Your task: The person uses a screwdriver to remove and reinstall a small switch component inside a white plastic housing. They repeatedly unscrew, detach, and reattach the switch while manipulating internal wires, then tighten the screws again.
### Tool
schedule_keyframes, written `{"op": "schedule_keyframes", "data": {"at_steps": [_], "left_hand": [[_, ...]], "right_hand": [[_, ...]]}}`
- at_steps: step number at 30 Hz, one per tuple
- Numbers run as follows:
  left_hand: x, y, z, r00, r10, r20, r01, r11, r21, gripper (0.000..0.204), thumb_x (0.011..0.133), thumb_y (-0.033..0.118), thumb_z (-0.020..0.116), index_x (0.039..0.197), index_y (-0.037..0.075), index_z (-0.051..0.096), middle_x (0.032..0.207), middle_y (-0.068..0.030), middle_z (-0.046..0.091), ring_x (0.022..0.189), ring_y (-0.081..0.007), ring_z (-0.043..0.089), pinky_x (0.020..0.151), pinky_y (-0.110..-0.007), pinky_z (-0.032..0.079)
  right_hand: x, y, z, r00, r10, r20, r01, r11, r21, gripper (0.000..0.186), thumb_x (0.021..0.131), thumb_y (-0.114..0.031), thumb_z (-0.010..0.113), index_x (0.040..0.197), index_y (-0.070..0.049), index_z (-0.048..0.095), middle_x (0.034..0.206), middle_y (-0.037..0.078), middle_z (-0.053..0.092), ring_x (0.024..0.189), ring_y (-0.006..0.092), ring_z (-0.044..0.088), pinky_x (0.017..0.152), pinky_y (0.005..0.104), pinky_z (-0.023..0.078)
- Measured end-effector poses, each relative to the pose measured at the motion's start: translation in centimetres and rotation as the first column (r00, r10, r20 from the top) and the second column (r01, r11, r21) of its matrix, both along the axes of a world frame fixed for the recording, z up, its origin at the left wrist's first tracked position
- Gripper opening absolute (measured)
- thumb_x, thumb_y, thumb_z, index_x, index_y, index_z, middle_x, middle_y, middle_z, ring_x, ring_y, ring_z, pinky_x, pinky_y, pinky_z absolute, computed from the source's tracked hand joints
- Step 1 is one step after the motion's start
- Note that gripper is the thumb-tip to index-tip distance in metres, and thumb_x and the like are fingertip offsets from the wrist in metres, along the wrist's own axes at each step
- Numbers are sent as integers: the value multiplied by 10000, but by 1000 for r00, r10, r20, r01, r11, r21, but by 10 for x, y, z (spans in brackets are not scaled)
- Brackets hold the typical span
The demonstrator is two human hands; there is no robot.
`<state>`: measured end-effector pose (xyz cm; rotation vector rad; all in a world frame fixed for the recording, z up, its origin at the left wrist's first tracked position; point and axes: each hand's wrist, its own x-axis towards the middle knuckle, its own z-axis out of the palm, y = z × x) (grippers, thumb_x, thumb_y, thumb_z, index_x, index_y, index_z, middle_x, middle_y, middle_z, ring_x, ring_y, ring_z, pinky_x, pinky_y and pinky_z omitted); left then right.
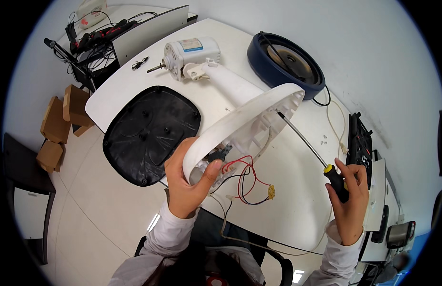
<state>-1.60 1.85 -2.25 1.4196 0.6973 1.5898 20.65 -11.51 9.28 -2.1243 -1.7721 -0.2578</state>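
My left hand (190,178) grips the near rim of a white fan base (240,119), tipped on its side with its hollow underside facing right. From the base a white neck runs up to a motor housing (197,53) with a bare metal shaft. In my right hand (349,195) is a black and yellow screwdriver (304,139); its tip reaches into the underside near the far rim. Whether the tip sits in a screw is too small to tell. Red and black wires (242,178) hang out of the base, ending at a small yellowish round part (271,192).
A black base cover (152,136) lies left of the base. Behind stands a dark blue round part (285,64) with a cord. Small screws (324,139) lie on the white table (297,209), near a black tool case (360,143). Cardboard boxes (56,119) sit at far left.
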Motion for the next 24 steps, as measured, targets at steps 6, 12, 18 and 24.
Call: {"op": "schedule_keyframes", "data": {"at_steps": [6,12,18,24], "left_hand": [[-2,-1,2,1000,1,-15,-1,1000,-5,294,723,79,678,972,-41,578,863,-95,614,769,-141,573,703,-248,438],[0,-2,3,1000,-13,3,13,1000,-11,295,728,83,678,977,-39,578,866,-94,616,776,-140,575,706,-248,438],[0,-1,1,1000,-12,4,12,1000,-9,295,731,86,679,979,-37,580,869,-94,616,776,-138,575,706,-245,438],[0,-1,2,1000,-18,5,18,1000,-15,300,729,88,680,983,-35,581,874,-94,618,781,-139,578,706,-245,439]], "right_hand": [[-3,1,-4,996,50,68,-47,998,-53,392,785,14,554,1175,-13,526,898,127,488,668,255,531,587,333,422],[-3,0,-4,994,76,79,-72,996,-49,431,758,34,577,1181,-22,514,883,134,487,698,273,552,600,332,440],[-6,3,-4,1000,7,3,-6,998,-63,428,714,45,641,1118,-59,546,971,120,463,729,257,599,568,322,464],[-4,2,-9,999,39,-6,-39,997,-67,375,764,37,578,1131,-26,530,861,135,489,669,264,552,570,335,431]]}}
